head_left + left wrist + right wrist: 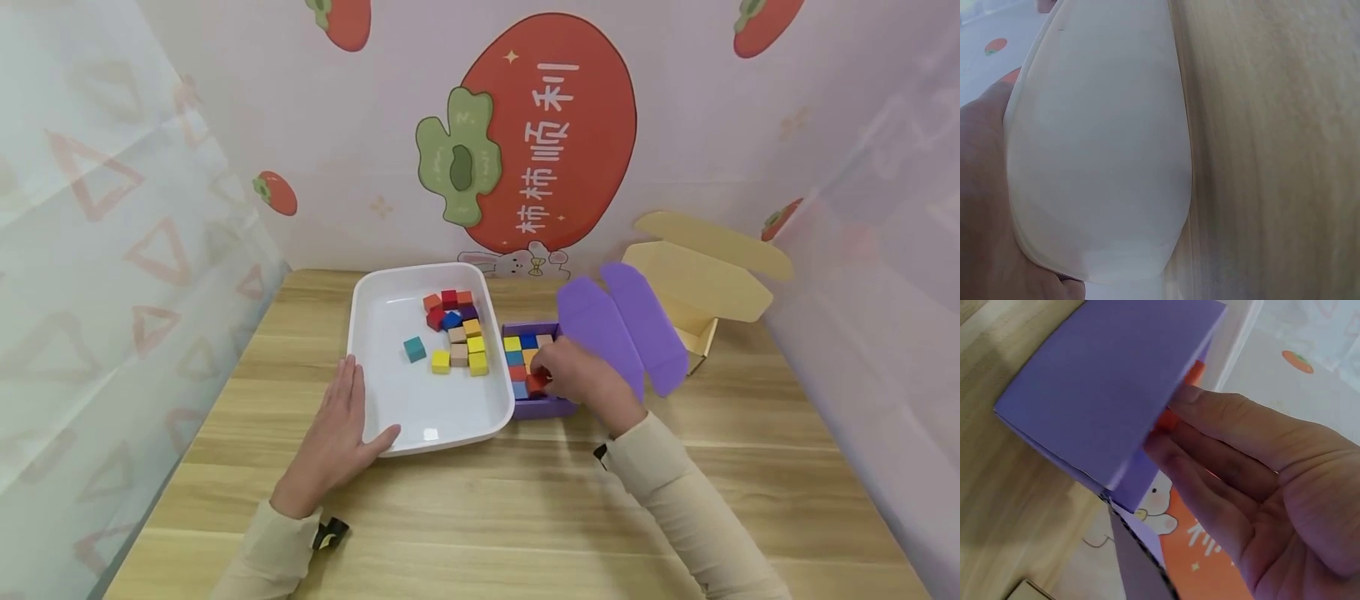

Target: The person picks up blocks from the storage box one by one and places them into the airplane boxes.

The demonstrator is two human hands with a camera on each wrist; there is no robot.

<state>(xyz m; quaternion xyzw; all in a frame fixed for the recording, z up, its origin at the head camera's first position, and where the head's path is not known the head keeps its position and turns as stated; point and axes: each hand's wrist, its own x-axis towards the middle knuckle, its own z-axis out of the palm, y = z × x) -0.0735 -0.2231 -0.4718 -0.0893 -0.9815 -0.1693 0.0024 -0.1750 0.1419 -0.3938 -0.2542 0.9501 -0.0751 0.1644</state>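
Note:
My right hand [573,373] reaches into the purple box [543,408] and pinches a red-orange cube [535,384] between thumb and fingertips. In the right wrist view the box's side wall [1104,381] hides most of that cube [1167,420]. Rows of coloured cubes fill the visible part of the box, including a yellow one [512,343] and a dark blue one [528,342]. On the near left corner of the white tray [420,446] rests my left hand [335,429], its straight fingers along the left side and its thumb over the front rim.
Several loose cubes lie in the tray, mostly toward its right side, with a teal cube [414,349] apart from them. The purple lid [607,325] stands open to the right. Behind it is an open yellow box [686,287] near the back wall.

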